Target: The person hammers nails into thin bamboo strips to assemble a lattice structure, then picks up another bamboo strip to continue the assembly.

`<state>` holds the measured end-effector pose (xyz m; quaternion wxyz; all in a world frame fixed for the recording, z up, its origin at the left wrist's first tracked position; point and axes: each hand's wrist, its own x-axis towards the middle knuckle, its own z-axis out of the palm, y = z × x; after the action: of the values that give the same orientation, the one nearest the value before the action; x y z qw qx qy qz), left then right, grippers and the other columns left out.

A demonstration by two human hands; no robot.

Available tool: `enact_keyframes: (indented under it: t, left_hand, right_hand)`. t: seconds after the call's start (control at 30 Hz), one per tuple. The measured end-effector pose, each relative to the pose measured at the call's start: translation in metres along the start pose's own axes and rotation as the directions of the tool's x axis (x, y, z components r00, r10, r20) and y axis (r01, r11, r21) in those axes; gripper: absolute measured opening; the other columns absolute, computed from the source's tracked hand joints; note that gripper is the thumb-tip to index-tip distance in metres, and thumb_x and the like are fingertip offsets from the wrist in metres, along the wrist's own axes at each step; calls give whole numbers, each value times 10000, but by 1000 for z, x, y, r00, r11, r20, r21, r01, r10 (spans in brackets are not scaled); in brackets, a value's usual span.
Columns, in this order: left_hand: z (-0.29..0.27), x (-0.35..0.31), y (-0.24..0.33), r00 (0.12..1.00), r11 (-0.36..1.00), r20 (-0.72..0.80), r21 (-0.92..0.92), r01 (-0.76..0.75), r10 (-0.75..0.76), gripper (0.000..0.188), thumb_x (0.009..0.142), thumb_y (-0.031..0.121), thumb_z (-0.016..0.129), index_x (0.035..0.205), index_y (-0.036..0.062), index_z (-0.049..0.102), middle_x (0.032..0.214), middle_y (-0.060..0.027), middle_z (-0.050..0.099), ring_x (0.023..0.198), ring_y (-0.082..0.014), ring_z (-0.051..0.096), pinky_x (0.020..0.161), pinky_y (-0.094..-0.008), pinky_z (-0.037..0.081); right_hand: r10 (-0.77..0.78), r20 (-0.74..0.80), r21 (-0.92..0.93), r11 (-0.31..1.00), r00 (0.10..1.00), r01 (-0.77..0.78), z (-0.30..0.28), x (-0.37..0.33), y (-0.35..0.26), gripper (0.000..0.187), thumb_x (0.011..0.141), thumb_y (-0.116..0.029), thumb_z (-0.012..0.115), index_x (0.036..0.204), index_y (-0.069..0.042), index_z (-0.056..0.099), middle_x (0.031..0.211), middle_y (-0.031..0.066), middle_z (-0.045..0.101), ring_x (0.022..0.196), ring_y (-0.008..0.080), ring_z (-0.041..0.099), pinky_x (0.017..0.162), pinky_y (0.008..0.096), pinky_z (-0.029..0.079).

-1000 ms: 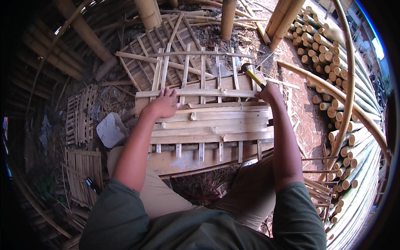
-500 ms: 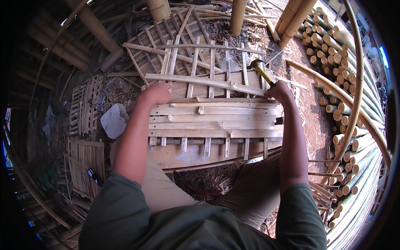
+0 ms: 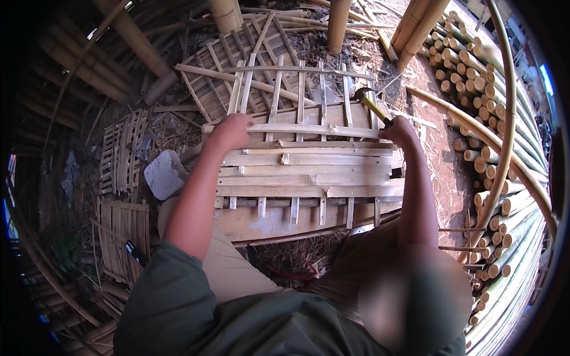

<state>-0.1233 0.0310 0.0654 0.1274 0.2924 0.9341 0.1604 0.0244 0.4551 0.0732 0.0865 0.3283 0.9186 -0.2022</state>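
Observation:
A loose bamboo slat point(image 3: 309, 129) lies across the upright crosspieces of a slatted bamboo panel point(image 3: 267, 177), just beyond its fixed slats. Near the slat's left end, my left hand point(image 3: 235, 132) is closed on it, though its fingertips are partly hidden. My right hand point(image 3: 401, 132) wraps the handle of a hammer point(image 3: 374, 109) with a yellow and black grip. The hammer's head points away and to the left, above the panel. That same hand is at the slat's right end; whether its fingers also pinch the slat cannot be made out.
A wooden board point(image 3: 279, 221) supports the panel over my knees. More bamboo lattice point(image 3: 214, 71) lies beyond it, and a pale stone block point(image 3: 165, 174) sits left. Stacked bamboo poles point(image 3: 496, 118) fill the right side, with a long bent pole point(image 3: 451, 105) before them.
The loose slat's left end has come toward me, so it now lies nearly parallel to the fixed slats. My left hand has shifted slightly right; the right hand with the hammer has barely moved.

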Motion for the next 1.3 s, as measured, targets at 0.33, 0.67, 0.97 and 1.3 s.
enact_keyframes:
  t: [0.33, 0.67, 0.97, 1.3]
  left_hand:
    - [-3, -1, -5, 999, 993, 22, -116, 34, -32, 132, 704, 59, 784, 815, 42, 716, 852, -138, 713, 817, -282, 695, 756, -380, 552]
    - [4, -1, 6, 987, 987, -25, -41, 155, -156, 200, 660, 61, 840, 822, 85, 725, 858, -101, 718, 837, -266, 700, 742, -364, 554]
    - [8, 5, -16, 929, 929, -97, -137, 344, -358, 205, 675, 143, 852, 845, 124, 738, 917, -94, 729, 879, -277, 701, 769, -375, 550]
    - [6, -3, 15, 953, 912, -147, 281, 299, -267, 118, 741, 184, 802, 833, 128, 755, 871, -100, 726, 844, -289, 702, 770, -414, 553]
  right_hand:
    - [-12, 49, -14, 1000, 999, 12, -7, -8, -9, 469, 623, -224, 881, 943, 54, 681, 909, 200, 703, 830, 295, 688, 758, 385, 534]
    - [-22, 16, -122, 992, 1000, 23, 2, -2, -1, 497, 653, -302, 870, 981, 27, 691, 970, 198, 708, 899, 328, 689, 789, 395, 537]
    - [1, 57, -85, 996, 998, 4, 2, -2, -7, 513, 666, -291, 870, 1004, 43, 678, 991, 213, 701, 931, 336, 685, 808, 401, 532]
    - [-31, 57, -47, 998, 998, 34, 3, 1, -1, 490, 660, -275, 877, 979, 39, 679, 952, 215, 699, 903, 331, 681, 789, 406, 525]
